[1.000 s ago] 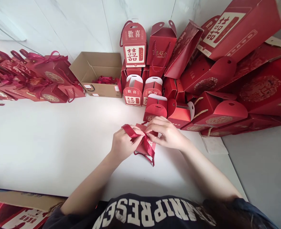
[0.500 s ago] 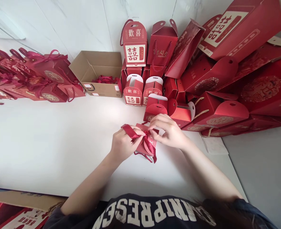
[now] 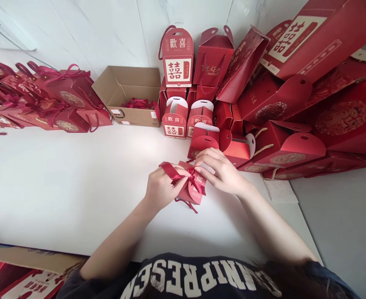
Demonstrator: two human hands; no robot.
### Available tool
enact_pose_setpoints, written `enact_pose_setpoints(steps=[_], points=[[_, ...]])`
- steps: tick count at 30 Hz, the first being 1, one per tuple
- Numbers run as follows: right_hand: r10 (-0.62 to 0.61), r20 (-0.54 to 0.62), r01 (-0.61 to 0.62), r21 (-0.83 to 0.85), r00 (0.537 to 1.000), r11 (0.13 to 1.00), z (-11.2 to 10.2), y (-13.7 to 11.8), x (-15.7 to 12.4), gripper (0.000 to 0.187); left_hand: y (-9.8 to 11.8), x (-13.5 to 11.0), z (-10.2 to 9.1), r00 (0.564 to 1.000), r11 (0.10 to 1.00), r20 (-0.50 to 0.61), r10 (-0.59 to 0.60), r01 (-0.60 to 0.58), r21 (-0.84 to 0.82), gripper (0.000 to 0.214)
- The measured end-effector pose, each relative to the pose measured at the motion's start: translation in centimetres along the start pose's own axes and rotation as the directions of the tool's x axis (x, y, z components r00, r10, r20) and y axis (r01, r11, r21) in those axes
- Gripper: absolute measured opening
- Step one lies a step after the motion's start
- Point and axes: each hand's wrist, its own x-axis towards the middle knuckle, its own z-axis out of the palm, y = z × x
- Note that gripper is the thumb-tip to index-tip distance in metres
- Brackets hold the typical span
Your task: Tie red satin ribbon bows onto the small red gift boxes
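Observation:
A small red gift box [image 3: 191, 195] with pale characters and a twisted cord handle stands on the white table between my hands. Over its top runs a dark red satin ribbon [image 3: 199, 185], looped at the middle, with one tail hanging across the box's right side. My left hand [image 3: 162, 185] pinches the ribbon from the left, and a loop of it sticks up above the knuckles. From the right, my right hand [image 3: 218, 171] has thumb and forefinger closed at the ribbon's knot; the fingertips partly hide it.
Red gift boxes [image 3: 176, 120] stand stacked behind my hands and along the right side. An open cardboard box [image 3: 133, 118] holding red ribbons is at the back wall. Finished-looking boxes with bows [image 3: 74, 93] fill the back left. A carton edge [image 3: 30, 257] shows at front left.
The ribbon tail on the right has swung up and rightward, uncovering more of the box's lettering. Both hands stay at nearly the same place. The view has shifted slightly.

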Motion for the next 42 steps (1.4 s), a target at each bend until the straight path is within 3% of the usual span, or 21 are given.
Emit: enact_pose_setpoints(steps=[4, 9, 15, 17, 20, 24, 27, 31, 32, 33, 34, 36, 39, 42], points=[[-0.013, 0.048, 0.007, 0.141, 0.999, 0.990, 0.2, 0.2, 0.0, 0.006, -0.2, -0.1, 0.1, 1.000, 1.000, -0.013, 0.003, -0.003, -0.001, 0.012], [0.002, -0.110, 0.017, 0.172, 0.994, 0.985, 0.0, -0.1, 0.0, 0.006, -0.1, -0.1, 0.2, 1.000, 1.000, -0.018, 0.006, -0.006, -0.003, 0.012], [0.068, 0.001, -0.066, 0.256, 0.998, 0.964, 0.4, -0.7, 0.1, 0.015, -0.1, -0.2, 0.3, 1.000, 1.000, -0.022, 0.019, -0.019, 0.009, 0.011], [0.035, -0.062, -0.025, 0.161, 0.997, 0.987, 0.6, -0.6, 0.0, 0.014, -0.1, -0.1, 0.3, 0.999, 1.000, -0.022, 0.023, -0.023, 0.009, 0.012], [-0.071, -0.202, 0.039, -0.161, 0.977, 0.986, 0.7, -0.1, -0.2, 0.020, -0.1, -0.1, 0.3, 1.000, 1.000, -0.016, 0.027, -0.027, 0.016, 0.012], [-0.207, -0.287, -0.001, -0.588, 0.935, 0.809, 0.5, 0.3, -0.5, 0.023, -0.1, 0.0, 0.2, 0.999, 0.999, -0.006, 0.033, -0.033, 0.005, 0.013], [-0.162, -0.404, -0.141, -0.623, 0.900, 0.770, -0.6, 0.6, -0.7, 0.023, -0.2, 0.0, 0.1, 0.999, 0.999, -0.001, 0.038, -0.038, -0.023, 0.012], [0.000, -0.517, -0.329, -0.545, 0.856, 0.771, -4.3, 0.6, -1.7, 0.029, -0.4, 0.0, 0.1, 0.999, 0.999, 0.002, 0.043, -0.043, -0.030, 0.011], [0.048, -0.441, -0.310, -0.544, 0.896, 0.780, -5.4, 0.4, -2.0, 0.029, -0.4, 0.0, 0.1, 0.999, 0.999, -0.002, 0.045, -0.045, -0.030, 0.011], [0.093, -0.283, -0.238, -0.540, 0.955, 0.807, -6.4, 0.0, -2.3, 0.030, -0.4, 0.0, 0.1, 0.999, 0.998, -0.004, 0.049, -0.049, -0.031, 0.012], [0.114, -0.127, -0.163, -0.492, 0.985, 0.855, -7.2, -0.4, -2.6, 0.033, -0.4, 0.0, 0.1, 0.999, 0.998, -0.005, 0.053, -0.053, -0.033, 0.012], [0.128, 0.100, -0.097, -0.269, 0.987, 0.958, -7.9, -1.2, -2.8, 0.040, -0.4, 0.1, 0.1, 0.998, 0.998, -0.004, 0.057, -0.057, -0.039, 0.012], [0.129, 0.193, -0.151, 0.103, 0.973, 0.983, -6.6, -1.8, -1.8, 0.029, -0.5, 0.1, 0.2, 0.999, 0.998, -0.002, 0.045, -0.045, -0.042, 0.010], [0.198, 0.197, -0.248, 0.279, 0.960, 0.928, -3.6, -1.1, -0.4, 0.027, -0.4, 0.1, 0.2, 1.000, 0.998, 0.019, 0.005, -0.003, -0.065, 0.009]])
